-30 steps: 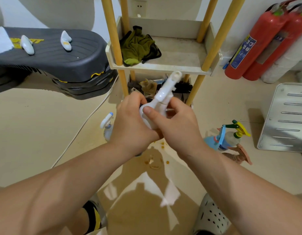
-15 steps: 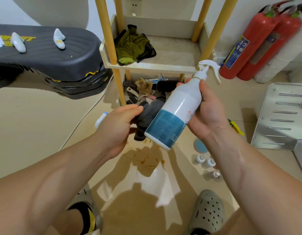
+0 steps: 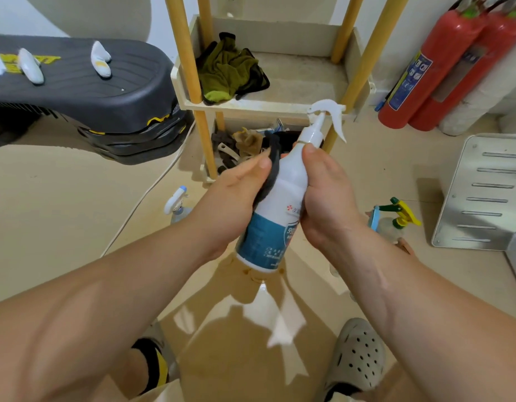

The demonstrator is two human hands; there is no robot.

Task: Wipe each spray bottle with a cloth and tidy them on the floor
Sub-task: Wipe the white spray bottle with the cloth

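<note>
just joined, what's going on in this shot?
A person is wiping a white-and-blue spray bottle, held tilted above the floor with its trigger head pointing away toward the shelf unit. The right hand grips the bottle's upper body; the left hand holds a dark grey cloth against its side. Two other bottles sit on the floor: a white-headed spray bottle to the left and a green-and-yellow-triggered spray bottle to the right.
</note>
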